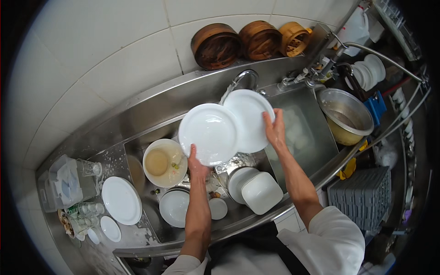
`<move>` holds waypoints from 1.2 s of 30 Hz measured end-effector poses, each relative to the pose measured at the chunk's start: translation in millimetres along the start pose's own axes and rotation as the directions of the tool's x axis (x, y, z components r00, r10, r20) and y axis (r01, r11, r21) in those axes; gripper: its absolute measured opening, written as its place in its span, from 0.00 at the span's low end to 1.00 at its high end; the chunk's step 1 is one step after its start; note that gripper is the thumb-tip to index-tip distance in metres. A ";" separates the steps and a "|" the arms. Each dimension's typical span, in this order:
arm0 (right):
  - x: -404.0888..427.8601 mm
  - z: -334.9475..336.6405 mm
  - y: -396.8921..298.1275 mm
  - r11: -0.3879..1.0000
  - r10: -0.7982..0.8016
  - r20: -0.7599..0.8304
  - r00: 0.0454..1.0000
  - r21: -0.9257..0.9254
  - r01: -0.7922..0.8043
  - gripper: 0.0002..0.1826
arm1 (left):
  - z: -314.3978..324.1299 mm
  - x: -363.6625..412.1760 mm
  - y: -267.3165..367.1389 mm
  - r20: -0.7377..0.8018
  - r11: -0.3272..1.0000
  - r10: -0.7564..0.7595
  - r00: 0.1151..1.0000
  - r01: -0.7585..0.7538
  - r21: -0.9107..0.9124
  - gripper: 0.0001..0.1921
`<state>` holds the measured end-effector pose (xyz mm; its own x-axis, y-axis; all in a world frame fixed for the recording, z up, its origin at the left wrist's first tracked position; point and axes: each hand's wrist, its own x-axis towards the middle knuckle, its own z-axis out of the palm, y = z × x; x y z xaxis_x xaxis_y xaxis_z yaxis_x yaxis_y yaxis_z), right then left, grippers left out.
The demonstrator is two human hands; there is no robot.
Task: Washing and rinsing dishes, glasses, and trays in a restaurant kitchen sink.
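Observation:
My left hand [198, 166] grips the near edge of a round white plate [208, 132], its thumb over the rim. Another white plate [252, 122] is held at its right edge by my right hand [276, 129]. The left plate partly overlaps the right one, and both are raised over the metal sink. Behind them, water runs from a curved chrome faucet [245, 74]. Below and left, a white bowl [165, 163] holds cloudy liquid and green food scraps. Stacked white bowls [175, 208] and a squarish white dish [262, 193] lie in the same basin.
To the right, a water-filled basin [309, 120] contains submerged pale dishes, with a large metal pot [345, 115] beyond it. White plates [122, 200] and glasses [91, 209] stand on the left drainboard [113, 161]. Bamboo steamers [216, 46] line the back ledge. Grey racks [359, 197] are at right.

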<state>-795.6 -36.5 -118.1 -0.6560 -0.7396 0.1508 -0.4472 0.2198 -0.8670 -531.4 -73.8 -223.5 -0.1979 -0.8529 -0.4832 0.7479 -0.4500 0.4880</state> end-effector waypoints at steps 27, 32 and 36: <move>28.8 -34.2 -22.9 0.985 -0.092 -0.071 0.993 -0.155 0.080 0.15 | -51.6 30.5 8.1 -0.047 0.987 0.069 0.997 -0.075 -0.140 0.28; 26.9 -5.0 6.9 0.992 -0.125 -0.010 0.992 0.000 0.125 0.15 | -29.6 23.3 -12.3 -0.029 0.999 -0.006 1.000 0.004 -0.045 0.29; 9.2 51.1 8.5 0.979 -0.170 0.226 0.959 0.147 0.139 0.13 | -15.5 22.2 -15.1 0.016 0.993 -0.116 0.993 0.116 0.023 0.30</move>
<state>-774.4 -73.9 -148.4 -0.4153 -0.8908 0.1846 -0.4400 0.0191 -0.8978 -537.3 -81.9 -252.8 -0.2937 -0.7990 -0.5247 0.7052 -0.5517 0.4454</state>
